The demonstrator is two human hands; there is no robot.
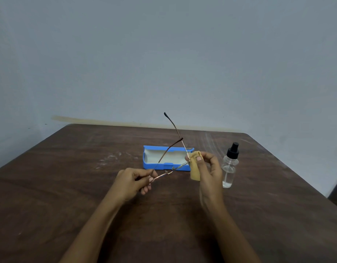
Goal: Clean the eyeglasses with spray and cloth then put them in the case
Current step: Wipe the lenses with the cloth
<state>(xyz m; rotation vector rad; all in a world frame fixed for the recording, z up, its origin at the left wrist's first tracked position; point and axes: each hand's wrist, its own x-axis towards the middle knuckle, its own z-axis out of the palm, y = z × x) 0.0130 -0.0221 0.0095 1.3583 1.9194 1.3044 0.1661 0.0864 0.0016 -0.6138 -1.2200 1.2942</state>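
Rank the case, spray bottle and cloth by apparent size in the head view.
1. Blue case, clearly largest.
2. Spray bottle.
3. Tan cloth, though the right hand hides part, so its place below the bottle is unsure.

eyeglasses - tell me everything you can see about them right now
The eyeglasses have a thin metallic frame, coppery in tone, with clear lenses and slim temples ending in dark tips. Both temples are unfolded and angle up and away from the person. The pair is held in the air above the table, in front of the open blue case. The left hand pinches one end of the frame, while the right hand presses a tan cloth around the other end.
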